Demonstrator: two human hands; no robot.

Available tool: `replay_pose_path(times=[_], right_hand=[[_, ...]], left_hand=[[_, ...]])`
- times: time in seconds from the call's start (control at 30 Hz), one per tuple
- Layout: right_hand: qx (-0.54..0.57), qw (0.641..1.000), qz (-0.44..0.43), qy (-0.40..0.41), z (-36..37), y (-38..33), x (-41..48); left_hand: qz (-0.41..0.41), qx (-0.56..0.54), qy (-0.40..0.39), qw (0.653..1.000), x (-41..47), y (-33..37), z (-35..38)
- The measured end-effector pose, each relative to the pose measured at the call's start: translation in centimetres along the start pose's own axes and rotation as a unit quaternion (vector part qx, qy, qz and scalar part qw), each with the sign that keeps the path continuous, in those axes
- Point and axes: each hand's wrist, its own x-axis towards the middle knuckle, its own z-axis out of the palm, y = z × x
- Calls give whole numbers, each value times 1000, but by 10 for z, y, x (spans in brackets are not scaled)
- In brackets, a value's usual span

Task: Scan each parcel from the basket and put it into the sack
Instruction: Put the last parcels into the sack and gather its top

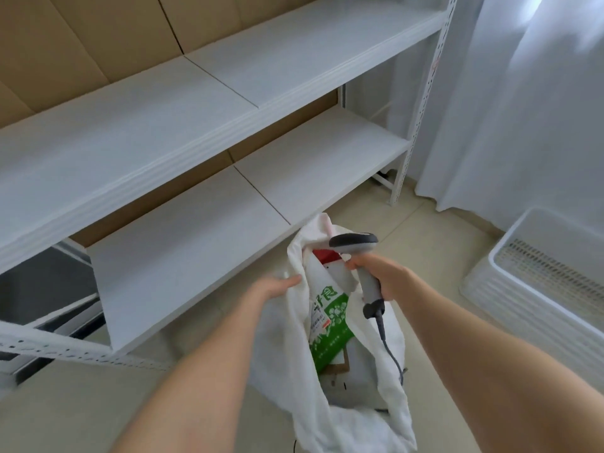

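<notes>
The basket (pixel 523 308) sits well right of our right hand (pixel 382 273). Between our hands hangs the sack (pixel 287 341), with the green parcel (pixel 330 322) inside. Our left hand (pixel 277 286) pinches its rim, which we'd pull wide; the right grips the scanner (pixel 354 243), best held clear.

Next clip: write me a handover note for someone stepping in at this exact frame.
Left hand holds the sack open by its rim. Right hand grips the scanner over the opening.
Green parcel and red parcel are inside the sack.
Basket sits on the floor to the right; no parcel shows in its visible part.
Left: check the basket, scan anything remaining.
</notes>
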Motion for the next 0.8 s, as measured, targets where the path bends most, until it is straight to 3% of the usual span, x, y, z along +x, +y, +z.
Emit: replay_pose_path(times=[0.17, 0.3, 0.43, 0.67, 0.73, 0.8], right_hand=[[-6, 994, 57, 91, -6, 31, 51], [-1, 986, 96, 139, -8, 51, 81], [38, 986, 120, 108, 5, 47, 92], [98, 993, 6, 69, 58, -44, 83], [76, 993, -12, 89, 59, -62, 77], [56, 993, -10, 100, 51, -70, 73]], left_hand=[[14, -62, -46, 997, 61, 11, 63], [-7, -165, 107, 980, 104, 14, 38], [57, -245, 255, 934, 112, 22, -20], [109, -354, 380, 848, 110, 23, -113], [95, -357, 403, 838, 115, 15, -144], [69, -330, 406, 850, 122, 2, -154]])
